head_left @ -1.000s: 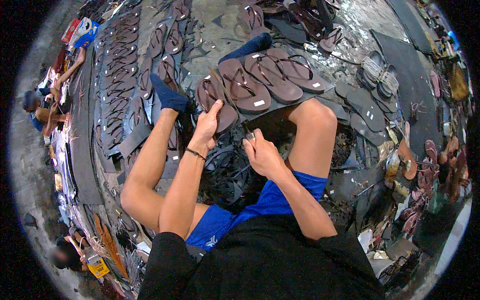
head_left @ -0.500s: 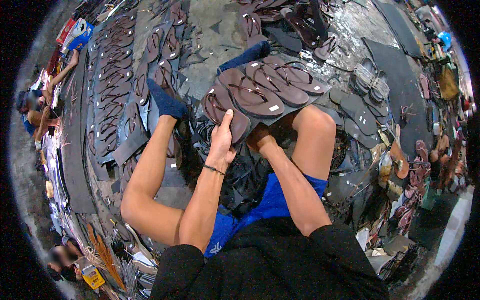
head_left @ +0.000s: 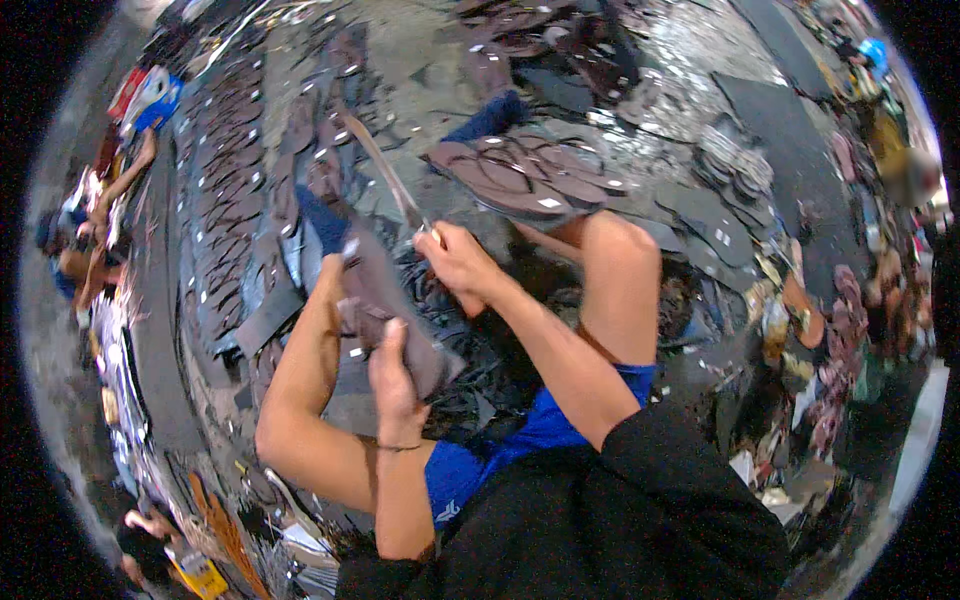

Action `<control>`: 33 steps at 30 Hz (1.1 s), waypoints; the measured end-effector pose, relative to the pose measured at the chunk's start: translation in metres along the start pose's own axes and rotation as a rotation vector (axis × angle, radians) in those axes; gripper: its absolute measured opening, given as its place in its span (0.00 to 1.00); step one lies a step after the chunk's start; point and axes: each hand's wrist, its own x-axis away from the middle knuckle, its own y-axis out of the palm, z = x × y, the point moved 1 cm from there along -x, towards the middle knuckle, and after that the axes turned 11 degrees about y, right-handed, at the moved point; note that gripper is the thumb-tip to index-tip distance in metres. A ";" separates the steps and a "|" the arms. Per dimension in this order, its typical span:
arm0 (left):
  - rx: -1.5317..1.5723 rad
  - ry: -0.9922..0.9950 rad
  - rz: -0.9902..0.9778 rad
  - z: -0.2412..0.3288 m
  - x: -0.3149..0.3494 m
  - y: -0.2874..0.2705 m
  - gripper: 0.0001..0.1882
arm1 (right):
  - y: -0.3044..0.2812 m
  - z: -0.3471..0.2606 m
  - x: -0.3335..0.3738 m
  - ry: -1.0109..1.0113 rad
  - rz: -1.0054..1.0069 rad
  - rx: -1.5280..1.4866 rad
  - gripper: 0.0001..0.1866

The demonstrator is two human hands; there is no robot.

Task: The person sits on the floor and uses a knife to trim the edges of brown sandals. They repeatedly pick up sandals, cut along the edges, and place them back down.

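My left hand point(head_left: 397, 385) is wrapped round a brown flip-flop point(head_left: 385, 275), which stands tilted beside my left shin and is blurred by motion. In my closed right hand point(head_left: 462, 264) is a long-bladed knife point(head_left: 383, 160), its blade slanting up and to the left. The blade is apart from the flip-flop. Just beyond the right hand, several brown flip-flops point(head_left: 508, 185) with glossy straps lie side by side on a dark sheet by my right knee.
Rows of brown flip-flops point(head_left: 232, 160) cover the floor at the left. Dark offcuts point(head_left: 480, 385) lie between my legs. Dark soles point(head_left: 715, 225) and grey sandals point(head_left: 735, 155) are at the right. Another person point(head_left: 75, 235) sits at the far left.
My left hand has drawn the flip-flop leftward and nearer, away from the others on the sheet. My right hand has come out from beneath the sheet, showing the knife.
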 end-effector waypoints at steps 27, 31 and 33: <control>-0.081 0.105 -0.013 -0.018 0.003 -0.017 0.24 | -0.198 0.210 0.216 0.384 1.198 0.163 0.16; -0.054 0.112 -0.016 -0.019 0.007 -0.018 0.23 | -0.210 0.171 0.157 0.225 1.231 0.746 0.20; -0.027 0.099 -0.013 -0.020 0.007 -0.015 0.23 | -0.216 0.190 0.133 0.286 1.198 0.820 0.21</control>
